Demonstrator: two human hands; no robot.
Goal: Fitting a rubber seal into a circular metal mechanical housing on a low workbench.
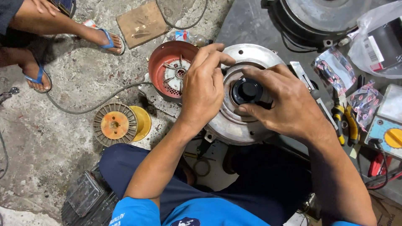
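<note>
Both hands work on the grey motor housing [247, 125], a round casting lying flat at the near edge of the dark bench [247, 25]. Right hand [289, 104] curls over the black cap [248, 90] at the housing's centre, thumb at the cap's 6 o'clock side and fingers [261, 75] arching over from 1 o'clock, pinching it loosely. Left hand [204, 90] lies on the housing's rim at 9 o'clock, fingertips [224, 58] pressed together and reaching toward the inner ring at 11 o'clock; whether they pinch anything small cannot be told. The cap's axis points straight up toward the camera, and the right hand is the nearer one to it, already touching.

At 9 o'clock from the housing sits a red fan cover [165, 62]; further out at 8 o'clock, a yellow spool [119, 124] on the concrete. At 3 o'clock lie yellow-handled pliers [345, 125] and a meter [387, 136]. Another person's sandalled feet [106, 39] stand at the far left.
</note>
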